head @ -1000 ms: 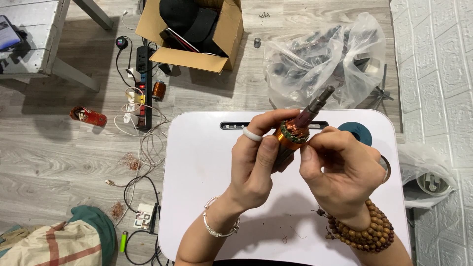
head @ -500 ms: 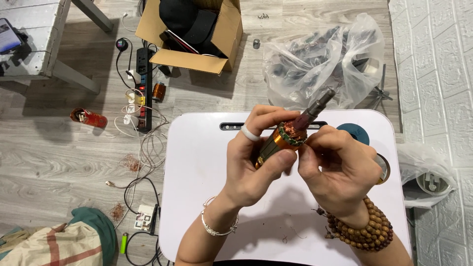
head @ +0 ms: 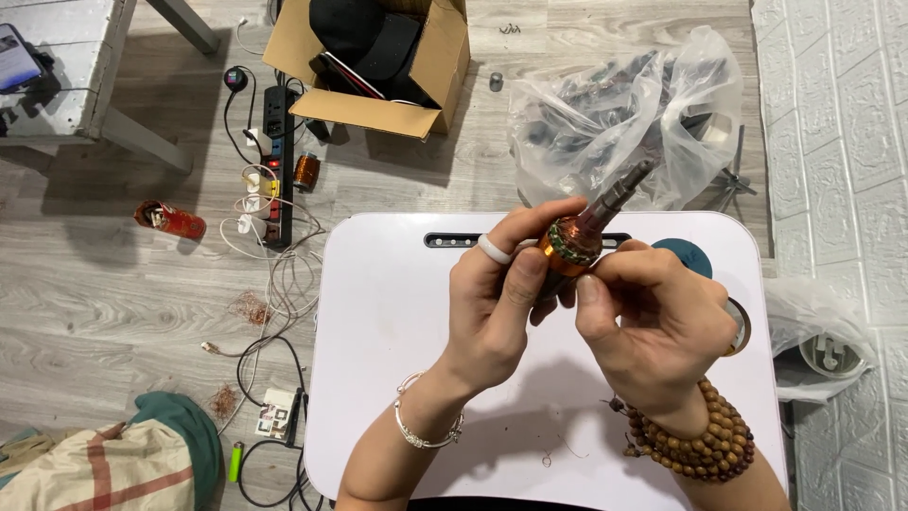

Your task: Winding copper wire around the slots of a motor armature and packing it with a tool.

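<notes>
The motor rotor (head: 579,237) sits just above the middle of the frame, held over the white lap table (head: 378,378) with its metal shaft pointing toward the upper right. Your left hand (head: 497,303) wraps its body, thumb pressed along the near side and fingers curled behind, a white ring on one finger. Your right hand (head: 662,326) pinches at the copper winding end with thumb and forefinger, the other fingers folded in. Keep the left grip firm and low on the body so the rotor does not twist, and work the right fingertips in small pulls at the winding, since thin wire probably snaps or cuts if yanked. The table under your hands carries a few loose wire scraps near its lower edge and a dark round disc (head: 686,255) at its right side. Beyond it, at upper right, a clear plastic bag (head: 615,123) holds dark parts. A cardboard box (head: 378,57) lies at top centre, a power strip (head: 276,161) with tangled cables to its left, and a red can (head: 170,220) lies on the grey wooden floor (head: 95,312).
</notes>
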